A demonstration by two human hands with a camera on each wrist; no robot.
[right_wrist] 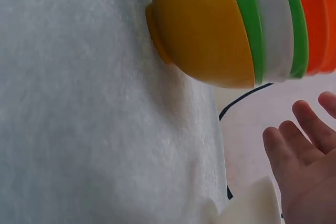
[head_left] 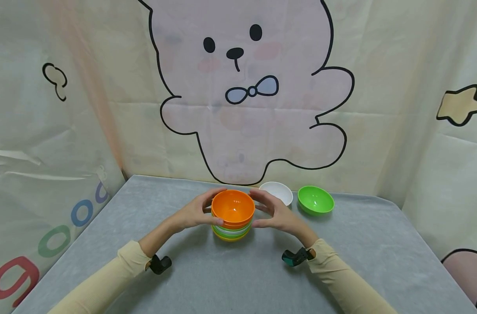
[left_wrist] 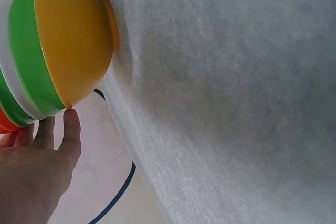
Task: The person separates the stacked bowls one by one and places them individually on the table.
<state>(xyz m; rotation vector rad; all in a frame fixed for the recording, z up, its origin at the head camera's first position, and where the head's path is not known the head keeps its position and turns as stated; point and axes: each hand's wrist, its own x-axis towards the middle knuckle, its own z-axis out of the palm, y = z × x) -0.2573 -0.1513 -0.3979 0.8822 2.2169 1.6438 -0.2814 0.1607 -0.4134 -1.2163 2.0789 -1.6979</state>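
A stack of nested bowls [head_left: 233, 209] stands upright on the table. From the bottom it runs yellow, green, white, green, then orange bowls on top. My left hand [head_left: 197, 211] holds the stack's left side, its thumb at the front and its fingers round the back. In the left wrist view, fingertips [left_wrist: 71, 116] touch the rims of the lower bowls. On the other side, my right hand [head_left: 279, 215] is spread beside the stack. The right wrist view shows a gap between its fingers [right_wrist: 310, 129] and the bowls.
Behind my right hand sits a white bowl [head_left: 276, 192], partly hidden by it. A separate green bowl [head_left: 316, 200] stands to its right. The grey cloth-covered table [head_left: 222, 279] meets a printed curtain [head_left: 238, 144] at the back.
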